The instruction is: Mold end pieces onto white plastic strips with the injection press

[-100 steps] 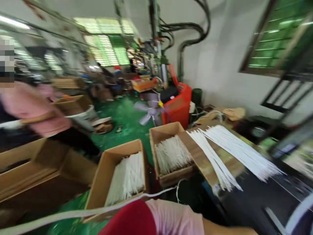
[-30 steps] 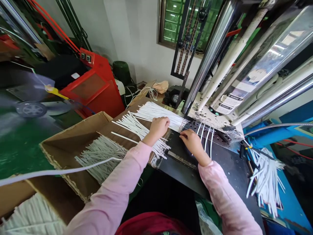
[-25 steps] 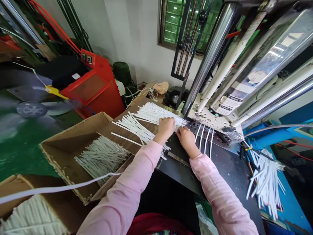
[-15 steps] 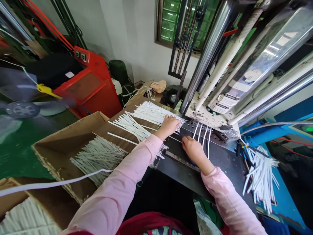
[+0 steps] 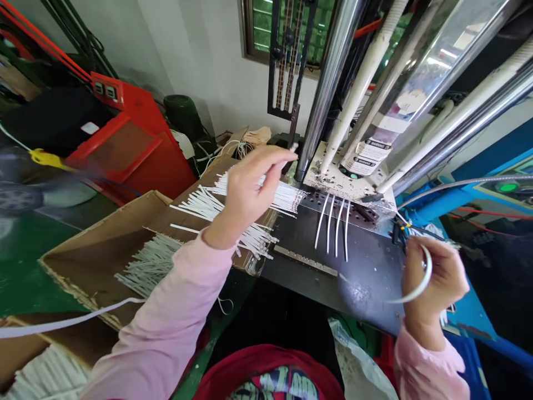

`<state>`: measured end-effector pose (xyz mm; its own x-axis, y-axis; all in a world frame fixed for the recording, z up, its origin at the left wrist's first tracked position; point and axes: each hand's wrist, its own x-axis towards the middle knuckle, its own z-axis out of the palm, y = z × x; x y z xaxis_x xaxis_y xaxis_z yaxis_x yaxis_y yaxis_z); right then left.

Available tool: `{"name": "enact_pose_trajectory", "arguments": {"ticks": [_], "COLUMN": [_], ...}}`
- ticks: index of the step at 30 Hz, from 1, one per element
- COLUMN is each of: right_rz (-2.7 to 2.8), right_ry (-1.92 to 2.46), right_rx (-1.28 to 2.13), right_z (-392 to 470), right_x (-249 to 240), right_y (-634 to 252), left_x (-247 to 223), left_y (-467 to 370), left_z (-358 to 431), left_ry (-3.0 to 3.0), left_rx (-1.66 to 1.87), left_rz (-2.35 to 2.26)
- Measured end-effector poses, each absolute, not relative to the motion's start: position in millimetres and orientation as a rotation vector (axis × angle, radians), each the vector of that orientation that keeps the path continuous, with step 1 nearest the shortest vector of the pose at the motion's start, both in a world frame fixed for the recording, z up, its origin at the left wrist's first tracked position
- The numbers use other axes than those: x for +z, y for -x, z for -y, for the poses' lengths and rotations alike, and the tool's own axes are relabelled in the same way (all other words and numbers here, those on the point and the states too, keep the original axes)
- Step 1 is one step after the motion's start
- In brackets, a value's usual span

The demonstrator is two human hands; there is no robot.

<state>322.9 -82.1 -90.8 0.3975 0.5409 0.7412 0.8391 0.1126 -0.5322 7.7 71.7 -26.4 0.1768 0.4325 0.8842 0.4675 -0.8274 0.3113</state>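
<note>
My left hand (image 5: pixel 252 189) is raised above the bundles of short white cables (image 5: pixel 200 205), thumb and fingers pinched on a white cable whose tip (image 5: pixel 295 148) sticks out past the fingertips. At the right, my right hand (image 5: pixel 435 278) is closed on another white cable (image 5: pixel 422 280), which bends in a curve and is blurred at its lower end. Between the hands, several white cables (image 5: pixel 328 228) stick out from under the press's pale plate (image 5: pixel 353 178) onto the dark work surface (image 5: pixel 300 266). A narrow metal bar (image 5: pixel 306 261) with notches lies nearer to me.
Cardboard boxes (image 5: pixel 104 250) with more white cables stand at the left. Thick steel columns (image 5: pixel 328 83) rise over the press. A blurred fan (image 5: pixel 20 194) is at the far left, near a red machine (image 5: pixel 137 150). Blue machinery (image 5: pixel 470 183) stands at the right.
My left hand has lifted off the cable bundle with a cable in its fingers. My right hand has moved from the press front to the right, holding a bent cable. The view has shifted slightly.
</note>
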Motion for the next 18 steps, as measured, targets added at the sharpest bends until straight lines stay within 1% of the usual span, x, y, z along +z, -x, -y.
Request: {"name": "enact_pose_trajectory", "arguments": {"ticks": [2, 4, 6, 8, 10, 12, 15, 16, 18], "right_rz": [1.399, 1.563, 1.653, 1.695, 1.719, 1.744, 1.778, 1.792, 1.814], "right_ry": [1.589, 1.602, 1.602, 1.599, 1.601, 1.616, 1.651, 1.657, 1.655], "right_rx": [-0.162, 0.08, 0.312, 0.471, 0.548, 0.586, 0.592, 0.587, 0.584], "right_z": [89.6, 91.5, 89.6, 85.9, 81.5, 76.8, 70.3, 68.5, 65.6], "right_x": [-94.3, -106.3, -122.0, -136.3, -146.2, -151.5, -153.5, -153.3, -152.1], "right_y": [-308.8, -291.3, -274.2, -260.3, -251.0, -246.0, -243.6, -243.3, -242.3], "left_x": [-12.8, -15.3, -32.8, -58.6, -83.3, -99.7, -106.1, -105.6, -105.9], "left_y": [-2.0, 0.2, -0.5, -2.8, -5.9, -8.8, -12.0, -12.9, -15.1], "left_z": [-46.3, -27.1, -15.7, -9.5, -3.8, 3.7, 14.9, 17.1, 17.9], "left_ry": [2.329, 2.324, 2.328, 2.365, 2.495, 2.756, 3.137, 3.215, 3.283], "left_rx": [-1.826, -1.849, -1.858, -1.868, -1.915, -1.95, -1.819, -1.751, -1.68], "left_rz": [0.785, 0.655, 0.599, 0.661, 0.815, 1.096, 1.603, 1.704, 1.757]}}
